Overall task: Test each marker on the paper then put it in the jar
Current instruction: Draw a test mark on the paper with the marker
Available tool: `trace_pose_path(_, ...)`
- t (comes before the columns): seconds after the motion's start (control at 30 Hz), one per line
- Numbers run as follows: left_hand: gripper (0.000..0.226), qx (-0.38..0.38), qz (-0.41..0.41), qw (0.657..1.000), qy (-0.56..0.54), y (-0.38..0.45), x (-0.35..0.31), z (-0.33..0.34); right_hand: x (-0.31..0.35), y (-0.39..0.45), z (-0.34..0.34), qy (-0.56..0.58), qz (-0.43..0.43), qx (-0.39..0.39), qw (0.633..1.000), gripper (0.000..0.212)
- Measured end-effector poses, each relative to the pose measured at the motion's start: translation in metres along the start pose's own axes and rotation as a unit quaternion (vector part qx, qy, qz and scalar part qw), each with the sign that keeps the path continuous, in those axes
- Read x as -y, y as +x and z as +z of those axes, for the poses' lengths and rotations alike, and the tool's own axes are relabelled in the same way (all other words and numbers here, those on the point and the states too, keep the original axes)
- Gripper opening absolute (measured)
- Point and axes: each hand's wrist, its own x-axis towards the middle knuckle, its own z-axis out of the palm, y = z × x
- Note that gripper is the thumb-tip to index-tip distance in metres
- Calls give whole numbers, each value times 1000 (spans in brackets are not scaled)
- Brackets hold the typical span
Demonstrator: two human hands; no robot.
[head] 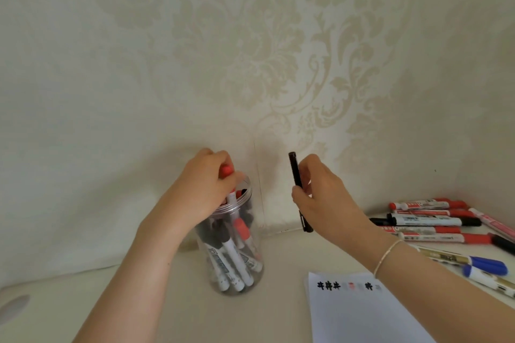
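The left hand pinches a red-capped marker and is putting it into the clear jar on the bench. The right hand pinches a black pen, upright beside the jar. I think that pen should be tried on the paper next.

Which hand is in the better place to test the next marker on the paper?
Right, probably. The right hand already holds a black pen, above and near the paper. The left hand grips a red-capped marker at the jar mouth.
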Motion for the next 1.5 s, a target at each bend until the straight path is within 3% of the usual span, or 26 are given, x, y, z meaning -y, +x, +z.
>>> trace_pose_path(0.1,12,78,6,997,23,-1,0,-7,5,2,-2,87,59,-4,994,9)
trace_pose_path(0.23,35,173,10,979,109,0,-1,-8,8,0,-4,118,64,-19,991,12)
trace_pose_path(0.3,34,174,13,982,79,1,-2,-10,10,-2,-5,123,66,-18,990,12)
trace_pose_path(0.37,29,169,-10,985,-32,1,-3,-17,12,-3,-6,125,64,-18,990,12)
trace_pose_path(0.43,28,136,-27,988,-71,3,-6,-25,12,-3,-7,129,63,-23,989,13)
trace_pose_path(0.5,31,58,0,998,6,6,-10,-28,12,-2,-9,141,74,-35,987,13)
trace_pose_path(0.57,31,-66,57,996,27,1,-23,-24,13,-2,-12,188,100,-64,975,13)
trace_pose_path(0.63,27,-147,139,978,-40,-12,-45,-11,13,0,-17,269,126,-108,949,14)
trace_pose_path(0.67,30,-132,155,977,-67,-19,-57,1,12,1,-21,306,139,-130,933,14)
trace_pose_path(0.73,46,-22,127,990,-62,-30,-76,32,7,2,-27,348,171,-166,907,14)
trace_pose_path(0.8,43,66,98,992,-41,-34,-84,69,0,-1,-30,356,219,-185,890,14)
trace_pose_path(0.93,29,110,81,981,-141,-26,-82,105,-24,-21,-37,451,306,-193,816,11)
trace_pose_path(1.0,28,175,80,955,-224,-25,-84,110,-39,-35,-45,469,327,-130,810,14)
trace_pose_path(1.07,24,249,102,923,-275,-28,-87,112,-50,-47,-50,500,325,-13,803,27)
trace_pose_path(1.2,24,315,117,898,-283,-29,-87,124,-59,-55,-60,470,314,126,815,30)
trace_pose_path(1.3,25,370,76,847,-374,-32,-86,129,-62,-49,-73,461,312,159,816,28)
trace_pose_path(1.37,30,393,38,798,-454,-33,-79,130,-65,-45,-86,501,314,132,795,28)
trace_pose_path(1.4,33,394,30,790,-469,-32,-74,132,-69,-43,-94,518,318,104,787,27)
trace_pose_path(1.43,35,393,26,793,-465,-32,-69,134,-73,-42,-101,519,323,79,788,25)
trace_pose_path(1.5,38,381,33,840,-384,-30,-61,140,-84,-44,-111,473,334,51,814,25)
